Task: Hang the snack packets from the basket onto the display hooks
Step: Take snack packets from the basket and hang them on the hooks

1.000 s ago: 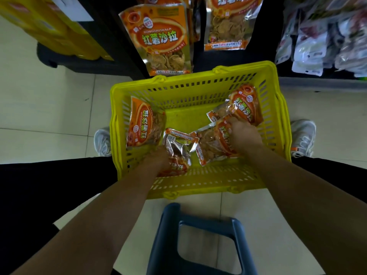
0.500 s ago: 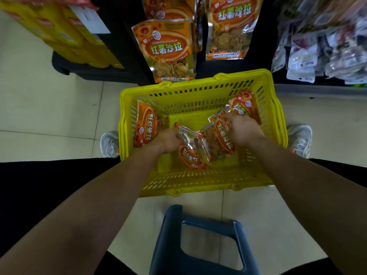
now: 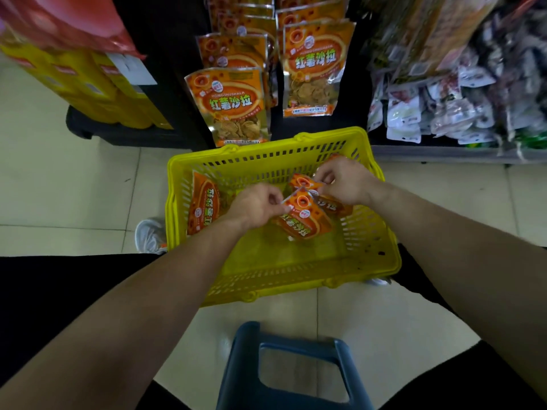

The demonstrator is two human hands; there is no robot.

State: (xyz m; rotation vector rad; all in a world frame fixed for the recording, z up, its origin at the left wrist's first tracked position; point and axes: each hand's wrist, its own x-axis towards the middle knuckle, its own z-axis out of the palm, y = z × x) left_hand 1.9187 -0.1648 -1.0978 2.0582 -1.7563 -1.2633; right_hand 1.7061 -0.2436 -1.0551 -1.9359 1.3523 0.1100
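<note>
**Three packets at the basket (image 3: pixel 266 279) — two of them in hand**

One blue stool (image 3: pixel 284 365) sits closest, between the two forearms. Beyond it the yellow basket stands on the tiled floor (image 3: pixel 88 187). Over it the left hand (image 3: pixel 254 205), fingers curled, pinches the top corner of the near packet (image 3: pixel 302 223). The right hand (image 3: pixel 346 182) pinches the top of the second packet (image 3: pixel 331 204), which lies just behind and overlaps it. The third packet (image 3: pixel 204 208) leans on the basket's left wall. Farther off hang two columns of matching orange packets — left column (image 3: pixel 233 108), right column (image 3: pixel 313 69). How many hang behind each front one, I cannot tell.
</note>
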